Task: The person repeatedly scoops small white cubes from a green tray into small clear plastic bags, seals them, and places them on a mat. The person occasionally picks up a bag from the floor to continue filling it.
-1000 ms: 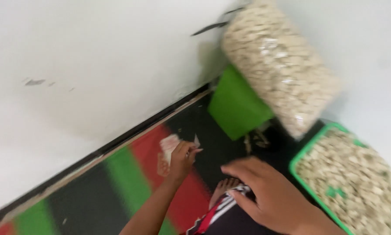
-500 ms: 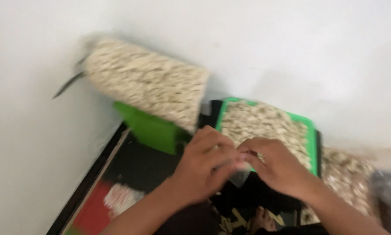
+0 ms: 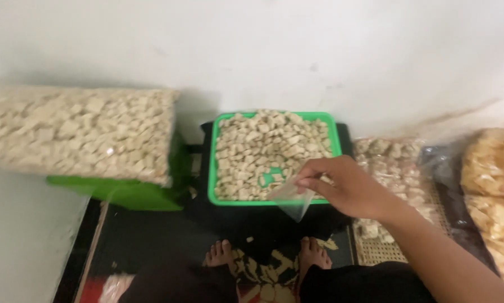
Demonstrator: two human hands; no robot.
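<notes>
**One hand, one small bag over the tray**

Largest in view is the long clear sack (image 3: 78,134) of pale cubes, lying on its side at the left against the white wall (image 3: 319,50), propped on a green box (image 3: 122,193). Next comes the green tray (image 3: 333,134), heaped with the same pale cubes (image 3: 263,146), its green bottom showing through one bare patch near the front. At the far right lie more bags: one of cubes (image 3: 386,160) just beside the tray and one of yellowish chips (image 3: 493,185) at the edge. Below, two bare feet (image 3: 221,255) rest on a dark patterned mat (image 3: 162,235).

The right hand (image 3: 347,188) reaches over the tray's front right corner, fingers pinched in a narrow grip on the mouth of a small clear bag (image 3: 294,199), which hangs just above the rim. The left hand is out of sight.
</notes>
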